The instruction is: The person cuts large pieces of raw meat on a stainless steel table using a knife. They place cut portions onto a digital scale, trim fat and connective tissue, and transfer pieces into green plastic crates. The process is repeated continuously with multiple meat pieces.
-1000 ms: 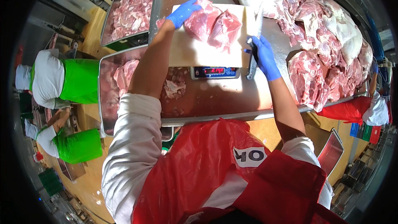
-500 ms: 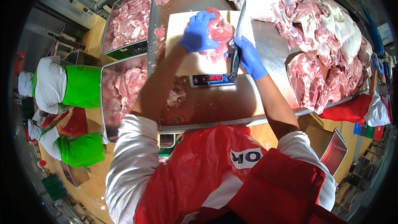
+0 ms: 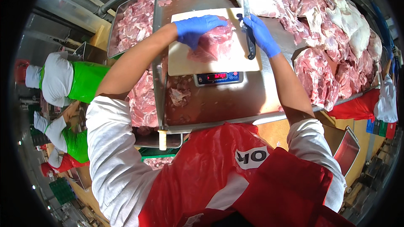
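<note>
A raw piece of meat (image 3: 216, 44) lies on a white cutting board (image 3: 179, 65). My left hand (image 3: 197, 29), in a blue glove, grips the meat at its far left side, fingers stretched along the far edge. To the right of the meat, my right hand (image 3: 261, 35), also blue-gloved, is closed on a knife (image 3: 251, 44). Its blade points away from me and its black handle end sticks out toward me. Under the board, a scale (image 3: 219, 78) shows its lit red display at the near edge.
Large raw cuts (image 3: 315, 73) cover the right and far side of the metal table (image 3: 219, 109). Trays of meat pieces (image 3: 134, 27) stand at the left. Scraps (image 3: 181, 94) lie left of the scale. Co-workers in green aprons (image 3: 88, 80) are farther left.
My left hand has shifted to the meat's far left edge, and the meat has turned and spread nearer me. My right hand and the knife have moved slightly right and away.
</note>
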Demonstrator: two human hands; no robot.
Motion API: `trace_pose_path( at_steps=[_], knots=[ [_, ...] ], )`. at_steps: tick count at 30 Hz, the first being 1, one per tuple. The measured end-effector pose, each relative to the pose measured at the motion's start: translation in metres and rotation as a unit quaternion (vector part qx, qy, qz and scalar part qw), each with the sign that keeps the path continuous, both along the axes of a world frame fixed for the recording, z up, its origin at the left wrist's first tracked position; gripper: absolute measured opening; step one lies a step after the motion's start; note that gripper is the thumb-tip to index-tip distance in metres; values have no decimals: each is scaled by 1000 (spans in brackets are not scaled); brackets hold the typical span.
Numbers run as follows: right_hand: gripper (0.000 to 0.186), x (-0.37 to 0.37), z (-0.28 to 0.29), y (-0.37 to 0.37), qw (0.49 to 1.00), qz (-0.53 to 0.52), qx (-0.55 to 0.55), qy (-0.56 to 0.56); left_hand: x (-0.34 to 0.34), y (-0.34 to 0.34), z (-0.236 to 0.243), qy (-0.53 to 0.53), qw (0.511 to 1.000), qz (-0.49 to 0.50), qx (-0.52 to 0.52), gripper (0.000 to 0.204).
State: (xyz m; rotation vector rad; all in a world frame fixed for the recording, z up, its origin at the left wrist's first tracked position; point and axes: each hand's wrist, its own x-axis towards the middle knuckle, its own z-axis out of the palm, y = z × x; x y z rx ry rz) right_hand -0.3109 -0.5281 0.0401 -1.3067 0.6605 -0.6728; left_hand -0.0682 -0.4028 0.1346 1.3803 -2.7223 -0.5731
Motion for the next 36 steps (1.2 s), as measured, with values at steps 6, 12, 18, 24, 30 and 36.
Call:
trace_pose_path(
  at_steps=[6, 12, 18, 24, 30, 36],
  knots=[
    [25, 17, 26, 47, 983, -136, -97, 71, 26, -8, -27, 0, 994, 112, 3, 118],
    [28, -113, -23, 171, 820, 5, -491, 294, -1, -14, 1, -57, 982, 146, 102, 110],
    [21, -20, -17, 209, 776, 132, -489, 375, -14, -23, 11, -125, 972, 150, 134, 111],
    [15, 90, 19, 185, 792, 92, -463, 387, -20, -32, 3, -157, 971, 147, 103, 116],
    [12, 32, 2, 202, 714, 133, -482, 490, -29, -18, -3, -140, 972, 167, 82, 116],
    [13, -64, 6, 184, 621, 224, -485, 573, -36, -20, -5, -117, 975, 183, 49, 108]
  ],
)
